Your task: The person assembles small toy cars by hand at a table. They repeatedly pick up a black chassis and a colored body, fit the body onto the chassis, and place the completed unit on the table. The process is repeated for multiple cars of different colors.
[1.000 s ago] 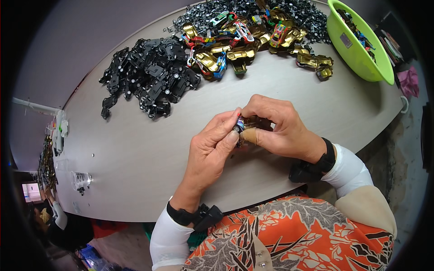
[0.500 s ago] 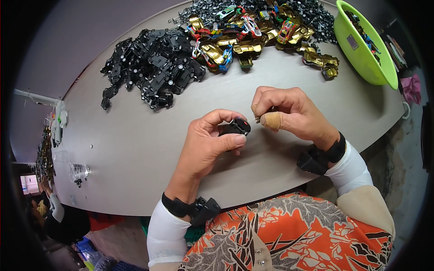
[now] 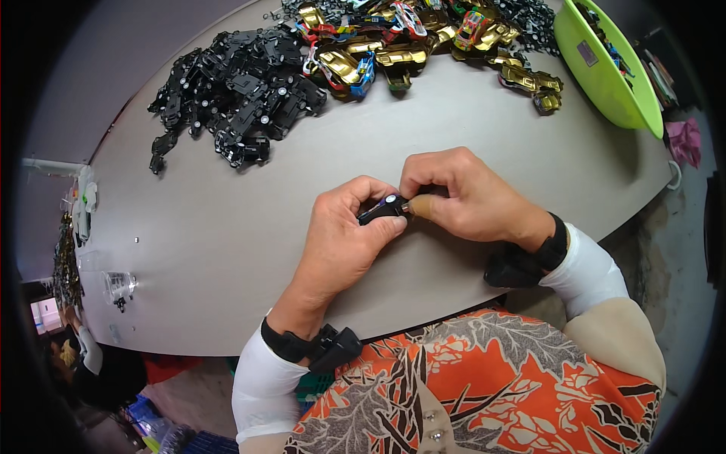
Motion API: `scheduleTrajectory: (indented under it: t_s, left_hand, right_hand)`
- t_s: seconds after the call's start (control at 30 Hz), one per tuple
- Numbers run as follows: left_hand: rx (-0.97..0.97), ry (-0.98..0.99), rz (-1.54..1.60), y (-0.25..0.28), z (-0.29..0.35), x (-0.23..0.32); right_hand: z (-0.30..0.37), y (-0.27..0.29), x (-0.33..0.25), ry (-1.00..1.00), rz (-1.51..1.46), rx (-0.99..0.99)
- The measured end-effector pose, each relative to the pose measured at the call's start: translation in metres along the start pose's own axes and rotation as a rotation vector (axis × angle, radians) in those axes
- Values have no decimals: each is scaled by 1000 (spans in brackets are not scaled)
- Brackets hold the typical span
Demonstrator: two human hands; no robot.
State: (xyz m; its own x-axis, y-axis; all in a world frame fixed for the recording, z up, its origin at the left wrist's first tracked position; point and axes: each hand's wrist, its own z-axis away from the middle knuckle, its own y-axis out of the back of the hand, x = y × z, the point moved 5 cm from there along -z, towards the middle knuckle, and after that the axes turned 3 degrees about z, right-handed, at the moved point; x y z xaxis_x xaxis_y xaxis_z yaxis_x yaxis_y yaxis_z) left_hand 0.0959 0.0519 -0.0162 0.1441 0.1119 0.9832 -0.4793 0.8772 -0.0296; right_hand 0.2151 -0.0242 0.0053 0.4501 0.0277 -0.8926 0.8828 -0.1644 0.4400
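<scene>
My left hand (image 3: pixel 344 231) is closed around a small black toy car (image 3: pixel 374 210), thumb along its near side. A pale round wheel shows at the end facing right. My right hand (image 3: pixel 473 198), with tan tape on its thumb, is closed in a pinch against that same end. A small metal bit (image 3: pixel 407 207) shows at its fingertips; the rest of what it holds is hidden by the fingers. Both hands are raised over the near middle of the grey table (image 3: pixel 257 280).
Black toy-car chassis (image 3: pixel 242 83) are heaped at the back left, and gold and coloured car bodies (image 3: pixel 378 57) at the back middle. Small dark parts (image 3: pixel 529 23) lie behind. A green basin (image 3: pixel 616 83) leans at the right. A clear cup (image 3: pixel 119 286) and another person (image 3: pixel 91 356) are at the left.
My right hand has moved left and its fingertips now meet the end of the toy car. My left hand has turned the car so that a wheel shows.
</scene>
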Motion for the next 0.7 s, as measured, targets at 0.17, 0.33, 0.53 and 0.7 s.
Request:
scheduleTrajectory:
  t_s: [0.17,0.33,0.53,0.7]
  left_hand:
    - [10,112,46,4,1,6]
    - [-10,99,275,9,-6,0]
    - [12,117,332,11,-6,3]
    - [150,29,485,20,-9,-5]
  right_hand:
    - [1,-2,-6,-11,106,30]
    - [-3,14,6,-269,-363,-56]
    - [-2,13,3,-182,-352,-27]
    - [-1,3,-3,-19,-170,-166]
